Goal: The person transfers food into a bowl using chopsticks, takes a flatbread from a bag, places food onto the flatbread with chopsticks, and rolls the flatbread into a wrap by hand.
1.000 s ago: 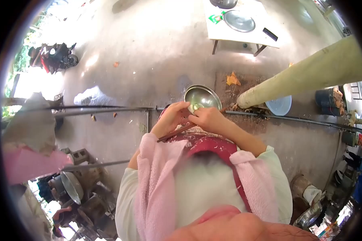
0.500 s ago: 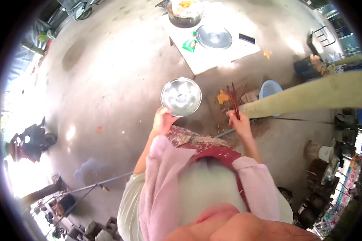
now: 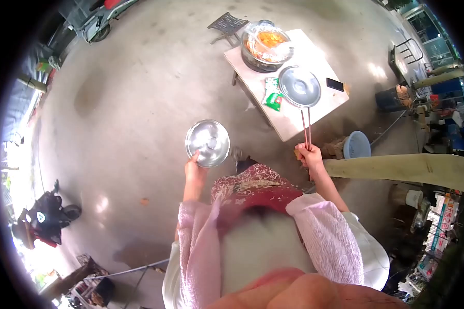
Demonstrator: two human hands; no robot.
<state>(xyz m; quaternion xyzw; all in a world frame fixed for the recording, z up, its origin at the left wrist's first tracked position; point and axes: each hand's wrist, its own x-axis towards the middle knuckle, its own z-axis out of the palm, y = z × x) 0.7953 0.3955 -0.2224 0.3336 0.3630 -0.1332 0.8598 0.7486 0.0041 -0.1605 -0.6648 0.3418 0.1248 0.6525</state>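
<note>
My left hand grips the rim of a shiny metal bowl, its thumb over the near edge. The inside of the bowl faces up and holds nothing I can see. In my right hand is a pair of reddish-brown chopsticks, closed in the fist and pointing away from me. Their tips reach toward a low white table. On it stand a big pot of orange-red food partly covered with clear plastic, a round metal lid, a green and white packet and a black phone.
A dark stool stands behind the table's left corner. To the right are a light blue basin and a long pale green pole at waist side. A motorbike is at the far left, on the concrete floor.
The table and its things appear lower and closer to me. The bowl has shifted left in view, and the chopsticks now point toward the table beside the lid.
</note>
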